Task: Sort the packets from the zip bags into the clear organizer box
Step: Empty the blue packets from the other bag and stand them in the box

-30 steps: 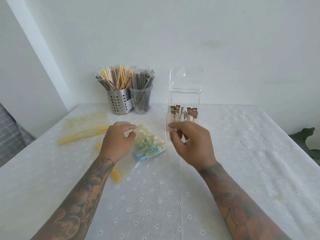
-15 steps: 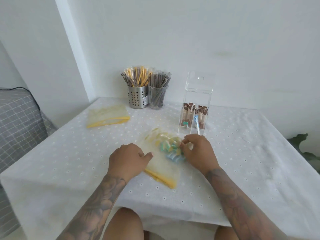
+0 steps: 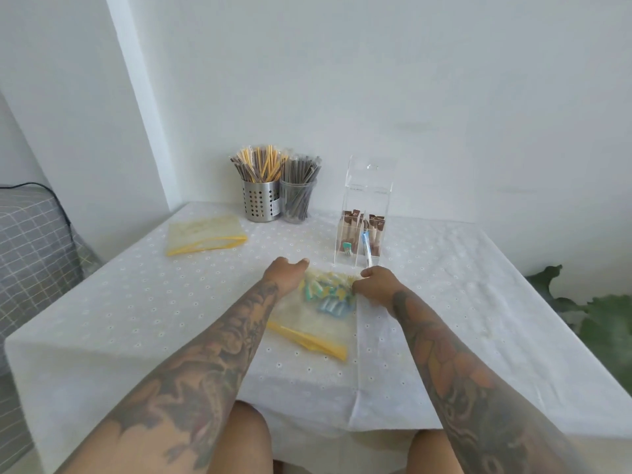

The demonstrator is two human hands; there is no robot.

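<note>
Our hands at the bag, centre of the frame.
Our left hand [image 3: 285, 272] and right hand [image 3: 374, 285] grip the bag [image 3: 307, 314] of packets [image 3: 326, 295], fingers curled, below the box [image 3: 364, 217].

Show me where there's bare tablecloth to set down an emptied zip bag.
Bare cloth: the near-left stretch between the flat zip bag and the table edge, and the right side beyond the clear organizer box. Crowded: the middle, where both hands work the filled zip bag, and the back by the straw holders.

Clear glossy plastic organizer box [image 3: 371, 200]
</note>
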